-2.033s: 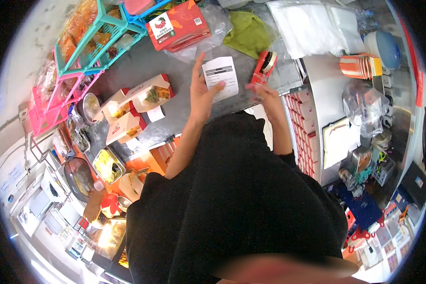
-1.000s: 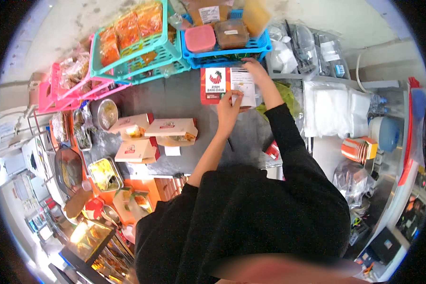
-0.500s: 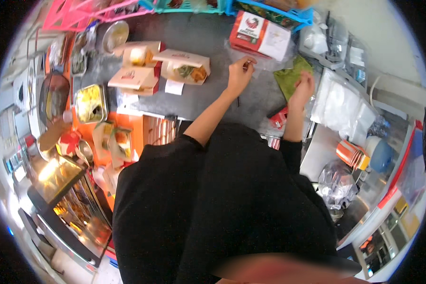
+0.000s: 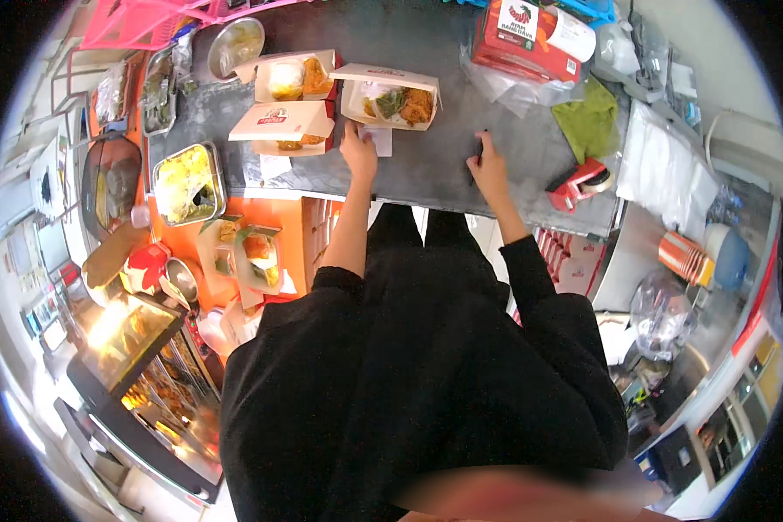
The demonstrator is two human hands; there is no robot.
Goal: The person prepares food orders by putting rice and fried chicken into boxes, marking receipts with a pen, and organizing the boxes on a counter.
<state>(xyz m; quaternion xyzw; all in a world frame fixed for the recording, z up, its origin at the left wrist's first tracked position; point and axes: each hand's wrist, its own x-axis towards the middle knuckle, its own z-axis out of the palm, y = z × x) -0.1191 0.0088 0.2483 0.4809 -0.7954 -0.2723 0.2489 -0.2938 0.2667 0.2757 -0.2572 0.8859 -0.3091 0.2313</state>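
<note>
My left hand [image 4: 358, 153] is closed beside the corner of a partly open meal box [image 4: 274, 119]; its fingertips are partly hidden, so what they pinch, if anything, does not show. Right of it, a white paper slip [image 4: 377, 141] lies under the front of another box [image 4: 390, 72] holding fried chicken and greens. Behind stands a third box [image 4: 270, 65] with rice and chicken. My right hand [image 4: 491, 170] is over the dark table, its fingers closed round a thin black pen [image 4: 473, 177].
A red tape dispenser [image 4: 574, 184] and a green cloth [image 4: 585, 122] lie at the right, near clear plastic bags [image 4: 665, 161]. A red carton [image 4: 526, 48] stands behind. On the left are a metal bowl [image 4: 236, 49] and a tray of yellow food [image 4: 187, 183].
Both hands have moved left: my left hand from near the red carton to the meal boxes, my right from beside the green cloth to mid-table, now with the pen. The view has shifted too.
</note>
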